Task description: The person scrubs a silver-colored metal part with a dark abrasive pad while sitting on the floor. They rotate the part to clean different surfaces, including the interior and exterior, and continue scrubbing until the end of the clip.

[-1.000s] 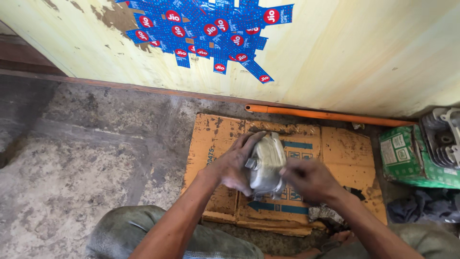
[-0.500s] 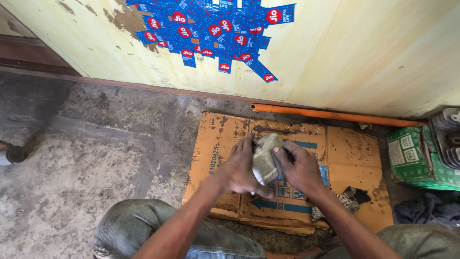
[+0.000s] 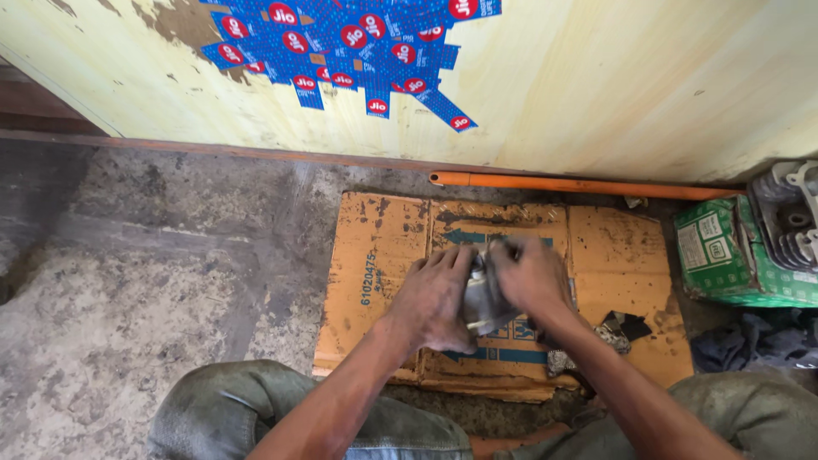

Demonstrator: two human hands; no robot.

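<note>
A pale yellow wall (image 3: 596,77) with a patch of blue and red stickers (image 3: 349,43) fills the top of the view, above a rough concrete floor (image 3: 128,281) where a flattened, oil-stained cardboard sheet (image 3: 375,273) lies in front of the person's knees. An orange rod (image 3: 579,183) runs along the wall's foot, and at the right edge a green carton (image 3: 724,255) sits beside a finned grey engine part (image 3: 788,217), with dark rags (image 3: 750,341) below them. Over the middle of the cardboard both hands close on a grey metal engine part (image 3: 479,298), held between the palms, so it is equally near each. The left hand (image 3: 433,298) wraps its left side with fingers curled over the top; the right hand (image 3: 532,277) covers its right side and top. So little metal shows that its long axis cannot be told for sure, though it seems to run roughly up and away from the person. Compared with half a second ago, the hands have closed in tighter, hiding more of the part, and the right hand has slid further over it.
</note>
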